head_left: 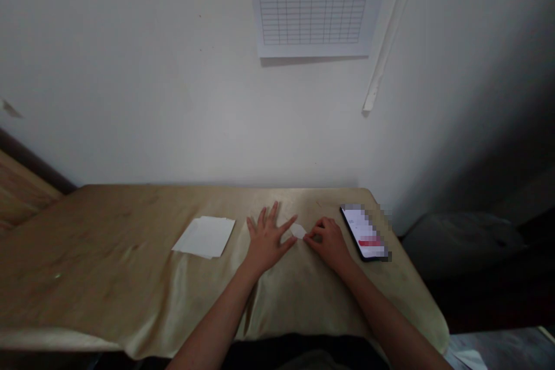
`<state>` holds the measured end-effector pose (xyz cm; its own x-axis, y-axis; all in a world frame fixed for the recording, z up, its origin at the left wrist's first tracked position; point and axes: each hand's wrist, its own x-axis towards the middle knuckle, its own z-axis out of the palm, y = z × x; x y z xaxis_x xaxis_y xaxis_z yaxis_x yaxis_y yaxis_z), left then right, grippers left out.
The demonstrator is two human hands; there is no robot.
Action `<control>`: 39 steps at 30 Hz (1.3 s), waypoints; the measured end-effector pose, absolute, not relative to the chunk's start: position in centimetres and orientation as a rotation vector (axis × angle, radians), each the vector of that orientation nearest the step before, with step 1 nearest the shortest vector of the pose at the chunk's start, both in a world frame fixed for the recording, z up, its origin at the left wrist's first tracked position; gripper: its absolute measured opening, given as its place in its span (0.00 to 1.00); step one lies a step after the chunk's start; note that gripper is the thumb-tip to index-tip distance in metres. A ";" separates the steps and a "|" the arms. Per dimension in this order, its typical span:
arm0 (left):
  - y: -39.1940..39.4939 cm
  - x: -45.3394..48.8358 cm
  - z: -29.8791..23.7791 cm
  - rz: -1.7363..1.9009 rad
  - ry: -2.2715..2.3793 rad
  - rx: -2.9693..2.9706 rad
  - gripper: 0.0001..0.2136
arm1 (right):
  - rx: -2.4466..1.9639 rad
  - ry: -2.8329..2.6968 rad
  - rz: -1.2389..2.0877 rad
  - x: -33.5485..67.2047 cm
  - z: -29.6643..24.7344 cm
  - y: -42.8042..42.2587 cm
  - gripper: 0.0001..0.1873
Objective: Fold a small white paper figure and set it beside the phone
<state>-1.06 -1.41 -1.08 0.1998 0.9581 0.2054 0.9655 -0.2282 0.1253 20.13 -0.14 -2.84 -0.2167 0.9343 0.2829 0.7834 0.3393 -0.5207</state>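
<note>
My left hand (266, 239) lies flat on the table with its fingers spread, the index finger and thumb resting against a small folded piece of white paper (298, 230). My right hand (328, 239) is curled beside it, its fingertips pinched on the right edge of that same paper. The paper lies on the tan cloth that covers the table (108, 254).
A small stack of white paper sheets (204, 236) lies left of my hands. A phone (363, 233) with a lit screen rests near the table's right corner. A gridded chart (313, 3) hangs on the white wall behind. Dark furniture stands at the right.
</note>
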 end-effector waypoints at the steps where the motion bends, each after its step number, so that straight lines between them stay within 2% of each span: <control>1: -1.5 -0.9 -1.1 -0.367 -1.892 -2.453 0.25 | -1.492 -2.056 0.363 20.2 -2.9 -0.1 0.07; 5: -1.7 -0.6 -1.6 -0.341 -1.840 -2.535 0.20 | -1.486 -2.040 0.392 20.2 -3.0 -0.1 0.05; 16: -1.6 -0.5 -1.9 -0.331 -1.800 -2.569 0.18 | -1.493 -2.044 0.382 20.2 -2.9 0.0 0.06; 39: -0.5 -1.1 -1.9 -0.278 -2.089 -2.355 0.21 | -1.515 -2.069 0.357 20.2 -2.8 0.0 0.06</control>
